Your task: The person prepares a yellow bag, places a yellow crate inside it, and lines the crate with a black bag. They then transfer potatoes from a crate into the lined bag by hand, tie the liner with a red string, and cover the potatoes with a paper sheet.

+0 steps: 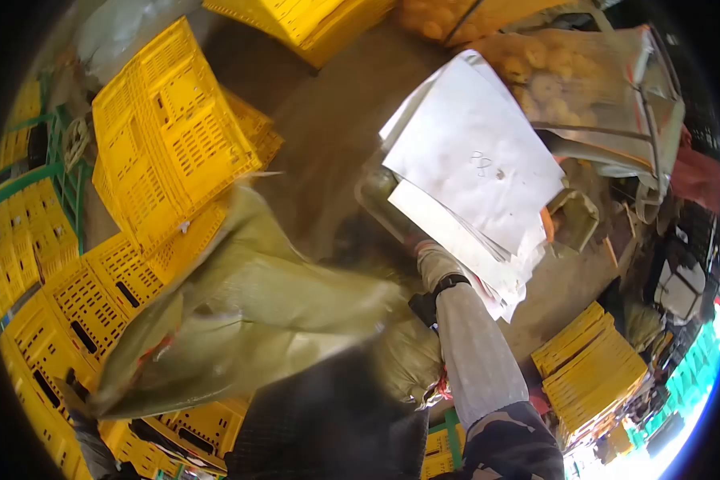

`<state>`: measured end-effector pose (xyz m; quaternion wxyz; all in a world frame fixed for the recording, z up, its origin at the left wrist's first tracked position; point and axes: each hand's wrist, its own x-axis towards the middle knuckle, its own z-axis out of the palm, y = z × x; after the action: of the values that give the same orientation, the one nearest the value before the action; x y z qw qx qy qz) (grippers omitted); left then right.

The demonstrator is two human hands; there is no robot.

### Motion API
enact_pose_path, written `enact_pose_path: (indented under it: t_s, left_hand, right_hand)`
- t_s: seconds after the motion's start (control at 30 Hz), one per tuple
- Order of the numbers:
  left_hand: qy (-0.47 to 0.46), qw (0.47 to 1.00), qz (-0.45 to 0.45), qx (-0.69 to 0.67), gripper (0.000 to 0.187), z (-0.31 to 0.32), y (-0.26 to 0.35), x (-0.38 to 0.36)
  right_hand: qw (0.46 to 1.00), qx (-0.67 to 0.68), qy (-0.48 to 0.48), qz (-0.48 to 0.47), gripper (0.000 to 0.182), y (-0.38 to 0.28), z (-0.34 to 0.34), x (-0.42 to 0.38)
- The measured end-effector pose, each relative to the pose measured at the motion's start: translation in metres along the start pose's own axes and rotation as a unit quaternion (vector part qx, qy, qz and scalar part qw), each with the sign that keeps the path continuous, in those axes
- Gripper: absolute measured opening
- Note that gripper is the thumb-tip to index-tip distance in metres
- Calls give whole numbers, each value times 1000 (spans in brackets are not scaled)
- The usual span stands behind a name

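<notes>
A grey sleeve with a dark wrist strap leads to my right hand (pixel 434 264), which is gloved and blurred. Its fingers pass beneath or beside a fanned stack of white paper sheets (pixel 476 152); whether they grip it is hidden. The top sheet bears a handwritten mark. An olive sack (pixel 248 304) spreads across the left half, smeared by motion at its right end. At its lower left corner my left hand (pixel 78 394) shows as a dark shape touching or close to the sack, its fingers not distinguishable. More crumpled olive material (pixel 412 360) hangs below my right wrist.
Yellow perforated crates (pixel 168 128) stand stacked on the left, and another yellow crate (pixel 304 24) is at the top. A see-through bag (pixel 576 80) of round yellowish items sits at the upper right. Flat yellow crates (pixel 592 368) are piled at the lower right. Brown floor (pixel 320 128) shows between.
</notes>
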<state>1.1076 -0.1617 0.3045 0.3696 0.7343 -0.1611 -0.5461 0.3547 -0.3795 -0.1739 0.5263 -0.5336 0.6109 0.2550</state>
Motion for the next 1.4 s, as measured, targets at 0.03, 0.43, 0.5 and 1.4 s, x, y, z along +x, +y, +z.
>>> enact_pose_path:
  t_s: [0.03, 0.43, 0.5, 1.4]
  left_hand:
    - [-47, 998, -52, -2, 67, 13, -17, 9]
    - [-391, 912, -125, 7, 54, 409, -205, -51]
    - [-365, 870, 59, 326, 46, 411, -195, -69]
    - [-793, 581, -121, 136, 35, 680, -355, -443]
  right_hand:
    - [1000, 9, 1, 3, 64, 4, 1, -8]
    - [939, 292, 177, -30, 54, 75, 50, -297]
    - [905, 337, 258, -8, 53, 134, 86, -349]
    - [408, 811, 412, -80, 25, 318, 346, -706]
